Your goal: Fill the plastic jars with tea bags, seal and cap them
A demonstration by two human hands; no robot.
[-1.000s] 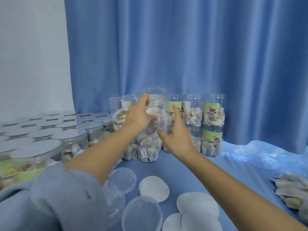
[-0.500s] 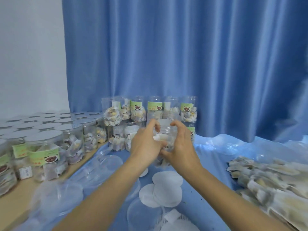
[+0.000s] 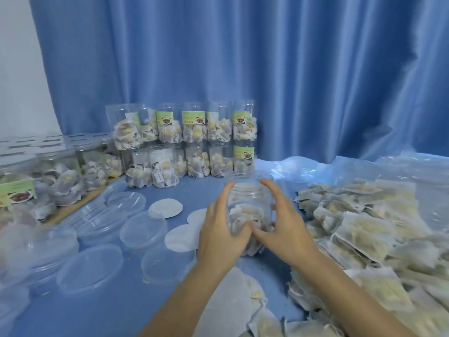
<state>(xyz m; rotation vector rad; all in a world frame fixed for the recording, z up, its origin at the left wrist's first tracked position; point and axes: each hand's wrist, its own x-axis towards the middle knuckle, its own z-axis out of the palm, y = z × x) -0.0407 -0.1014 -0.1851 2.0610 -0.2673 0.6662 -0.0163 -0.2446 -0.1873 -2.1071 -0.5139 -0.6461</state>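
Your left hand [image 3: 218,229] and right hand [image 3: 286,224] both wrap around one clear plastic jar [image 3: 249,205], fingers curled up its sides, thumbs meeting low at the front. The jar stands upright on the blue table cover [image 3: 116,312], uncapped, with a few tea bags in its lower part. Just to your right lies a heap of loose tea bags [image 3: 369,239] on clear plastic sheeting [image 3: 315,166]. To your left, clear lids [image 3: 143,229] are scattered, with round white seal discs [image 3: 165,208] between them and the jar. Behind, filled jars with green labels [image 3: 194,144] stand stacked two high against a pleated blue curtain [image 3: 243,57]. More capped jars [image 3: 48,176] fill a wooden surface at far left, below a white wall [image 3: 17,81]
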